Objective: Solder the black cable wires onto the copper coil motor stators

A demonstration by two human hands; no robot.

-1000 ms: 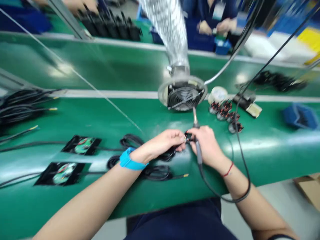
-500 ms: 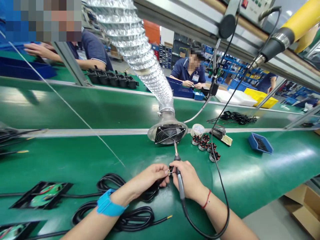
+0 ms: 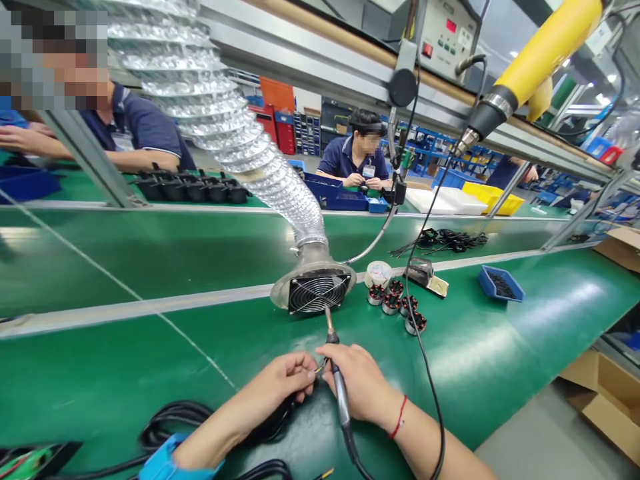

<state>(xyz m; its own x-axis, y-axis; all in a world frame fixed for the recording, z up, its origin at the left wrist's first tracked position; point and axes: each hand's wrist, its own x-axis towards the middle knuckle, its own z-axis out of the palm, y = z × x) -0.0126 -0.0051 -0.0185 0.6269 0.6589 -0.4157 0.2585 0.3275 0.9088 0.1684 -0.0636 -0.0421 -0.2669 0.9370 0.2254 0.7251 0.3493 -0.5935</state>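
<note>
My right hand (image 3: 357,380) is closed around a soldering iron (image 3: 341,399), whose metal tip points away from me, toward the fan grille. Thin light-coloured wires (image 3: 319,369) show between my two hands, close to the fingertips of the right. My left hand (image 3: 290,380) pinches these wires at the end of a black cable (image 3: 273,423), which coils beneath that hand. What else the right fingers hold is hidden behind the iron. A blue band (image 3: 177,460) circles my left wrist, and a red string (image 3: 399,417) my right.
Ahead stands a fume-extractor fan (image 3: 320,293) on a silver duct (image 3: 280,193). Several copper-wound motor stators (image 3: 391,303), a tape roll (image 3: 379,274), a soldering-iron stand (image 3: 423,272) and a blue bin (image 3: 500,283) lie to the right. A yellow tool (image 3: 530,67) hangs above. Co-workers sit opposite.
My view has shifted, so the bench and both hands appear lower and further left. A small gap with wires now shows between my hands. Both grips stay the same.
</note>
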